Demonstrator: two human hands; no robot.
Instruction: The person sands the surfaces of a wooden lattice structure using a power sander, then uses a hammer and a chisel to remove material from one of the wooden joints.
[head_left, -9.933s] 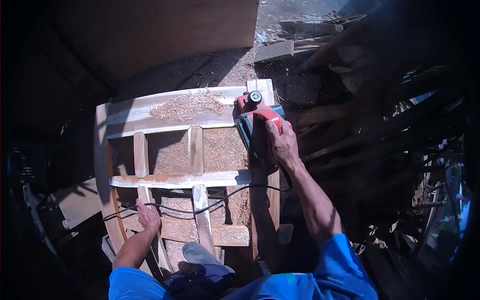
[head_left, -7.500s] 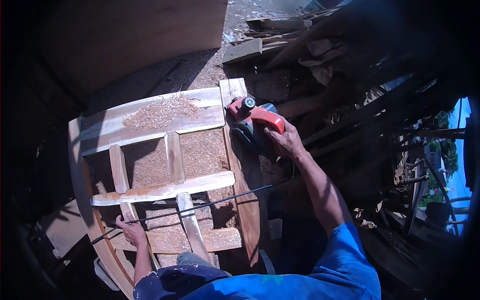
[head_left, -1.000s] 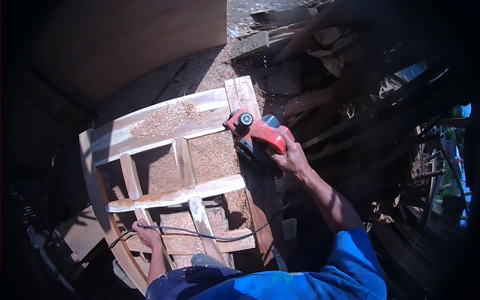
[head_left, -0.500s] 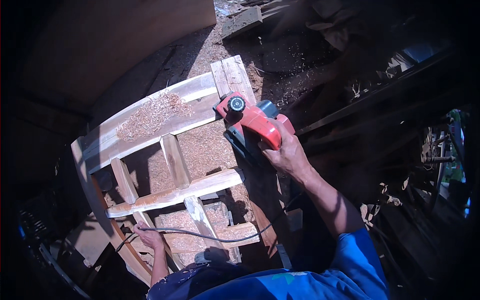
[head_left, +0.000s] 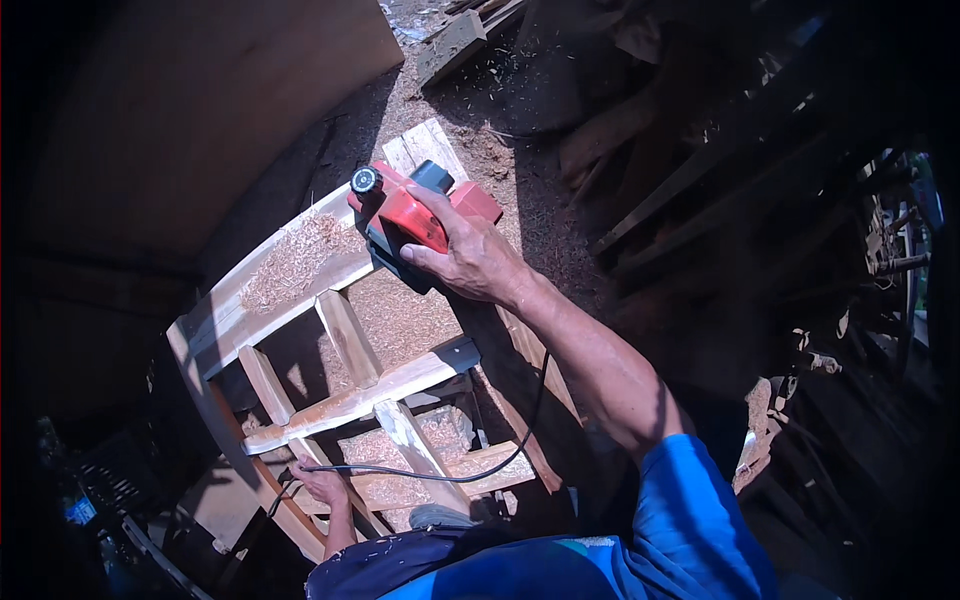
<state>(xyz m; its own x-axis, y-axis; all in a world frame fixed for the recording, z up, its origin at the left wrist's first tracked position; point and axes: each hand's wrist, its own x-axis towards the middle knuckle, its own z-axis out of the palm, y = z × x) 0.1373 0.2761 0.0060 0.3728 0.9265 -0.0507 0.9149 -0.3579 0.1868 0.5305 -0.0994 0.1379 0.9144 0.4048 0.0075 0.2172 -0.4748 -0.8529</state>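
My right hand (head_left: 475, 258) is closed around the handle of a red electric hand planer (head_left: 418, 218) with a black front knob. The planer rests at the far right corner of a wooden frame (head_left: 415, 378), over the right end of its wide far rail (head_left: 222, 318). A heap of wood shavings (head_left: 295, 268) lies on that rail, left of the planer. At the near left of the frame, my left hand (head_left: 322, 484) is closed on a black power cord (head_left: 400, 468). The cord loops across the frame and up toward the planer. The planer's underside is hidden.
Shavings cover the ground (head_left: 395, 315) under and beyond the frame. A large wooden panel (head_left: 200, 110) stands at the far left. Timber offcuts (head_left: 450, 50) lie at the back, with dark stacked wood (head_left: 690, 220) on the right. Short crosspieces (head_left: 348, 335) divide the frame.
My right hand has moved the planer leftward, from the right end post onto the far rail's end. The left hand still holds the cord. The whole view has shifted slightly.
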